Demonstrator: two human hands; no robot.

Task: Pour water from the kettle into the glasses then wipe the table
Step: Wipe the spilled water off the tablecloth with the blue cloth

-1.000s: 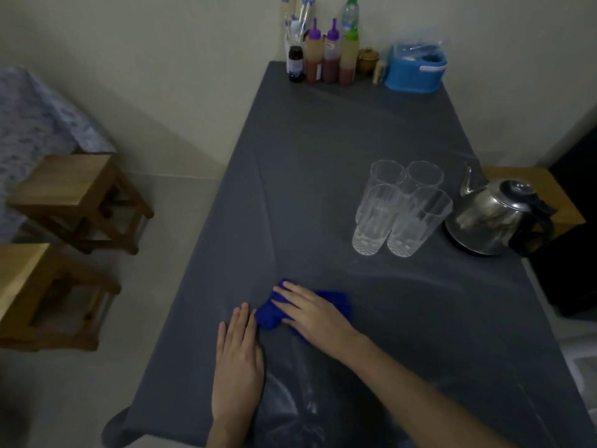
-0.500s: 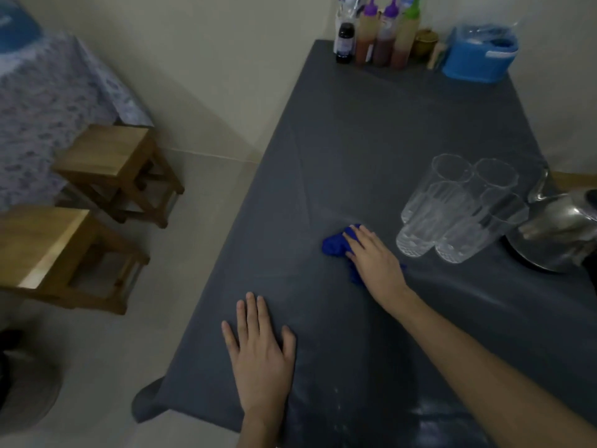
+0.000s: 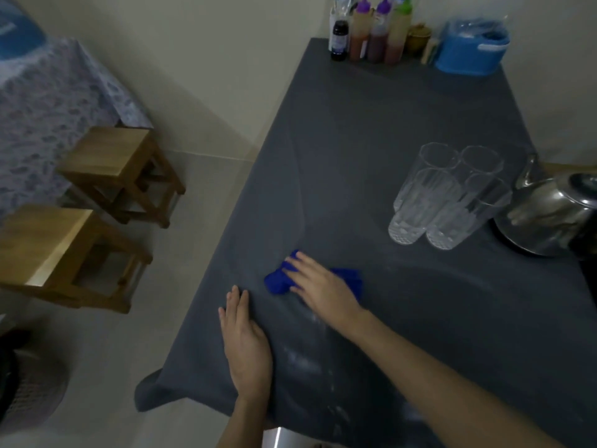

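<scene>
My right hand (image 3: 318, 282) presses flat on a bunched blue cloth (image 3: 277, 281) on the table's grey cover (image 3: 355, 140), near the left edge. Blue cloth shows on both sides of that hand. My left hand (image 3: 245, 344) lies flat, palm down, on the cover close to the front left corner, holding nothing. Several clear ribbed glasses (image 3: 445, 195) stand grouped at the right, water visible in the front ones. A shiny steel kettle (image 3: 549, 215) sits just right of the glasses, cut off by the frame edge.
Sauce bottles (image 3: 374, 30) and a blue plastic container (image 3: 471, 46) stand at the table's far end by the wall. Two wooden stools (image 3: 119, 173) are on the floor to the left. Wet streaks mark the cover near me.
My right hand slid the blue cloth away towards the glasses, then back towards me and left. My left hand stayed flat near the front edge. The camera view shifted left.
</scene>
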